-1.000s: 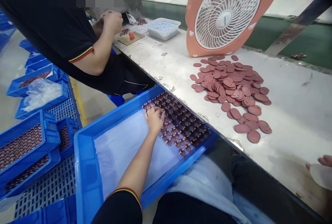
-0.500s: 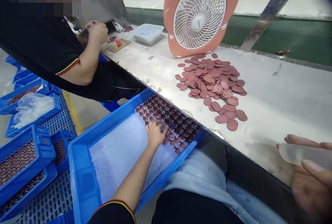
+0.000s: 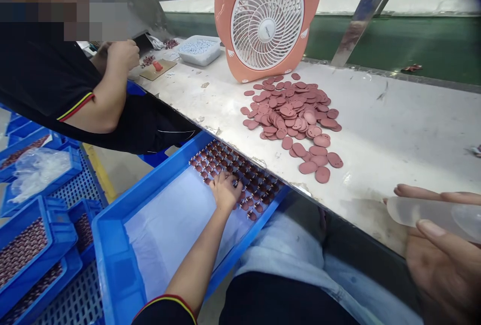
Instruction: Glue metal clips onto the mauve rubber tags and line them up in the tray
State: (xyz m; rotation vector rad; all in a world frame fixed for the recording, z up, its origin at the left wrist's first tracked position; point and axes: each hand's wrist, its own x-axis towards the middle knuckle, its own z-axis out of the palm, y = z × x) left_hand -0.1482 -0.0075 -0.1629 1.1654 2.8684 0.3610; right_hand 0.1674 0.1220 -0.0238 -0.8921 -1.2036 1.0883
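My left hand [image 3: 226,192] reaches down into a blue tray [image 3: 150,192], its fingers curled over rows of small dark red pieces [image 3: 253,179]; what its fingertips hold, if anything, is hidden. A white sheet [image 3: 169,229] lines the tray. At the right edge, my right hand [image 3: 443,245] is wrapped round a translucent, tube-like object [image 3: 432,213] above the bench. A pile of reddish oval discs [image 3: 296,109] lies on the bench between the fan and the bench's front edge.
An orange fan [image 3: 221,29] stands on the white bench [image 3: 406,134]. At the left, a person in a black shirt [image 3: 45,74] works near a white container [image 3: 199,51]. Blue crates [image 3: 62,224] stand at the lower left.
The view has shifted, so the fan, discs and co-worker appear further left. My left hand stays over the rows, and my right hand still holds the translucent object.
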